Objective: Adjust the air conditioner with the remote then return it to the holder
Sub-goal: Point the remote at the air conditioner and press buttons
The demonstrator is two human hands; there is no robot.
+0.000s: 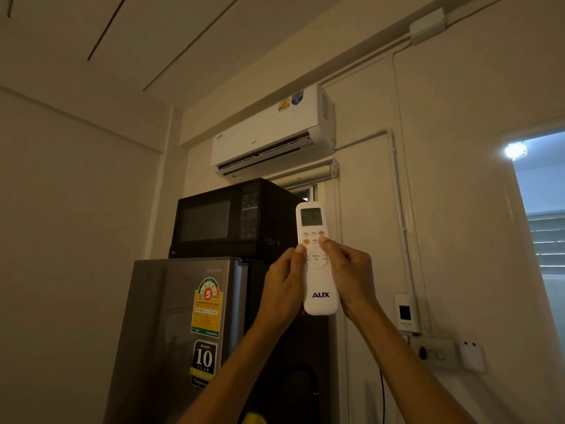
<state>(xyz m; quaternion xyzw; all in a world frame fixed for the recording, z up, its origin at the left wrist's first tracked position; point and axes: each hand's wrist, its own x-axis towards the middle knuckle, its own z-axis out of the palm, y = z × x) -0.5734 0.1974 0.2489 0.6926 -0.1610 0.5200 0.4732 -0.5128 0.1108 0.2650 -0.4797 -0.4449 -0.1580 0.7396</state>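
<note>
A white AUX remote (318,289) stands upright in front of me, its small screen lit and pointed toward the white wall air conditioner (269,133) high up, whose lower flap hangs open. My left hand (282,286) grips the remote's left side, thumb resting beside the buttons. My right hand (351,273) holds the right side, its thumb lying on the upper row of buttons. A white wall holder (406,312) with a dark window is mounted to the lower right of the remote, with nothing seen in it.
A black microwave (226,221) sits on a grey fridge (180,332) directly left of my hands. A wall socket (432,351) and white plug-in box (472,356) are low on the right wall. An opening with a bright lamp (516,149) lies far right.
</note>
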